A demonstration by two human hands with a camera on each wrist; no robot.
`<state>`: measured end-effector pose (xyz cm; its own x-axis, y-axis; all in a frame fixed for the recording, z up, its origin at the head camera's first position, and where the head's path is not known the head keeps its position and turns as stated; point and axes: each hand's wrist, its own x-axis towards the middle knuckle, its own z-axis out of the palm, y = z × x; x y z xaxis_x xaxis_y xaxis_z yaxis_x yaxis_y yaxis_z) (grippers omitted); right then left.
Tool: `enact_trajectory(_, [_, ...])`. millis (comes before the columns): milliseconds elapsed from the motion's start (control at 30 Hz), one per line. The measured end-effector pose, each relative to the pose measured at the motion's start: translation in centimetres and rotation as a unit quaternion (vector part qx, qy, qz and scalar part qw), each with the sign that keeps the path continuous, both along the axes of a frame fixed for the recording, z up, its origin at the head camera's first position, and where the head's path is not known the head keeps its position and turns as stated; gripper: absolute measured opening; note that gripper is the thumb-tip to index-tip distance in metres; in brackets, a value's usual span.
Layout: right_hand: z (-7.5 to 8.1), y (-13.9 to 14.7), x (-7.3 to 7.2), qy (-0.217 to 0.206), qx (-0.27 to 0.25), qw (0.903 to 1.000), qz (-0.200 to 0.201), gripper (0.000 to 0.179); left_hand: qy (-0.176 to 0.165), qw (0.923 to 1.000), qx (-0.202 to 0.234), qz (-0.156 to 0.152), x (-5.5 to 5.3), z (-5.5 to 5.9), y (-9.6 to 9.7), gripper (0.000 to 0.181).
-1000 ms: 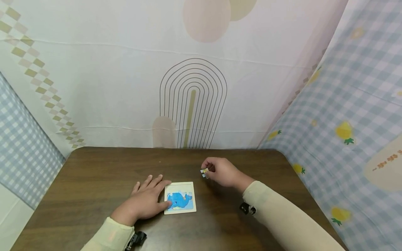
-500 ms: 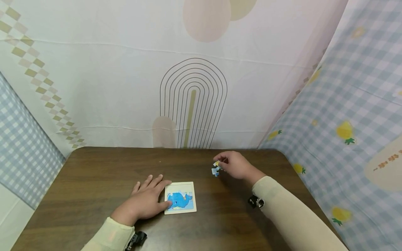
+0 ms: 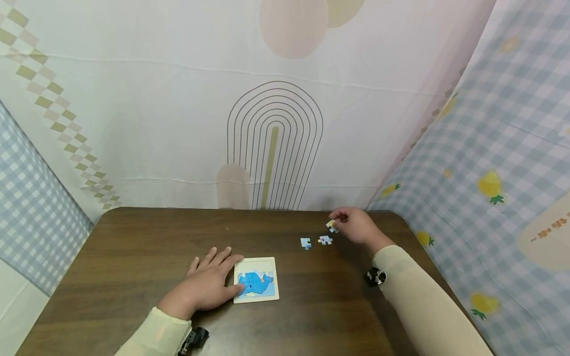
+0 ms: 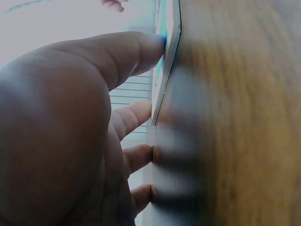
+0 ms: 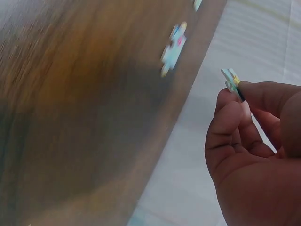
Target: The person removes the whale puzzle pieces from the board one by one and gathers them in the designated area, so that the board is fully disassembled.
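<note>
A square puzzle board [image 3: 255, 266] with a blue whale picture lies on the brown table. My left hand [image 3: 206, 283] is spread beside it, thumb and index finger on its left side; in the left wrist view the thumb [image 4: 141, 52] presses the board's face and the other fingertips meet the table. Over the far right of the table, my right hand [image 3: 356, 226] pinches a small jigsaw piece [image 3: 331, 225] between thumb and fingers, also seen in the right wrist view as a light piece [image 5: 231, 80] with yellow on it.
Two loose jigsaw pieces lie on the table near my right hand: a pale blue one [image 3: 305, 243] and one with a pink-purple spot [image 3: 325, 240]. A patterned cloth [image 3: 178, 123] hangs behind the table's far edge, and a checked cloth [image 3: 467, 198] hangs at the right.
My right hand has moved right and away from me, leaving two jigsaw pieces on the table one after the other. It still holds a piece. The left hand and board have stayed put.
</note>
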<state>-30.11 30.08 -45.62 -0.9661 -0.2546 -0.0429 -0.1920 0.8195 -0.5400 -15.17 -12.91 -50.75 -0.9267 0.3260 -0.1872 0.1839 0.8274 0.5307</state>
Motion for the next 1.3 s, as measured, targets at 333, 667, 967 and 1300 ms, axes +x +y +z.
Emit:
enact_trajectory(333, [-1.5,3.1,-0.6,-0.056,-0.017,0.9970,-0.051,0.026,0.005,1.0000,0.000,0.000,0.0,0.0,0.0,0.081])
enact_trajectory(667, [-3.0,3.7,0.0,-0.079,-0.037,0.9939,-0.067,0.024,-0.002,1.0000,-0.001,-0.001,-0.1,0.1,0.0,0.083])
enact_trajectory(967, [-3.9,3.2,-0.2,-0.041,0.023,0.9962,-0.074,0.017,-0.001,1.0000,0.005,-0.002,-0.1,0.0,0.0,0.094])
enact_trajectory(1300, [-3.5,2.9,-0.5,-0.025,0.098,0.9936,-0.051,0.018,0.001,1.0000,0.005,-0.004,0.0,0.1,0.0,0.101])
